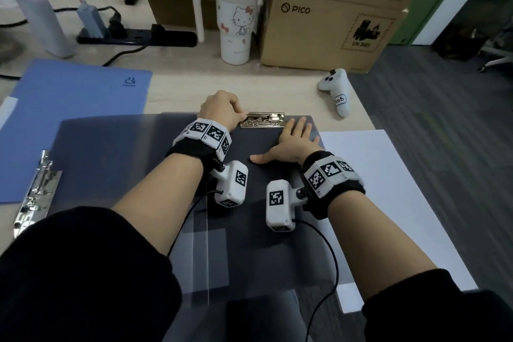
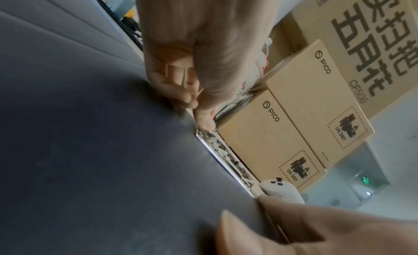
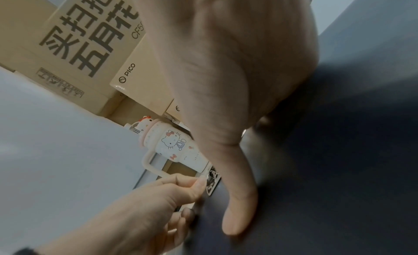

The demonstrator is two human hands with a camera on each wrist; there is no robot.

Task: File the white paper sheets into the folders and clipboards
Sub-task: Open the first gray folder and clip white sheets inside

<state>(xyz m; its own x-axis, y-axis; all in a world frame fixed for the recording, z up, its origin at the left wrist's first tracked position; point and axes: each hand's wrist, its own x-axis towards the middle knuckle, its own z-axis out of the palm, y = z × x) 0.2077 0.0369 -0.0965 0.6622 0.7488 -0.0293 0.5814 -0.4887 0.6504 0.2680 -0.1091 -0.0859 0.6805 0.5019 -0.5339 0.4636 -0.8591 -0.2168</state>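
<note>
Both black-sleeved forearms reach forward over the dark grey plastic clipboard folder (image 1: pixel 249 203), whose silver metal clip (image 1: pixel 262 120) lies crosswise along the far edge. The left hand (image 1: pixel 222 110) pinches the clip's left end with curled fingers, while the right hand (image 1: pixel 294 141) presses flat and spread on the board just below the clip's right end. Nearest the right hand, touching the folder's right edge, lies the white paper sheet (image 1: pixel 388 203), its long axis running away from the person; I judge that hand should fetch it.
</note>
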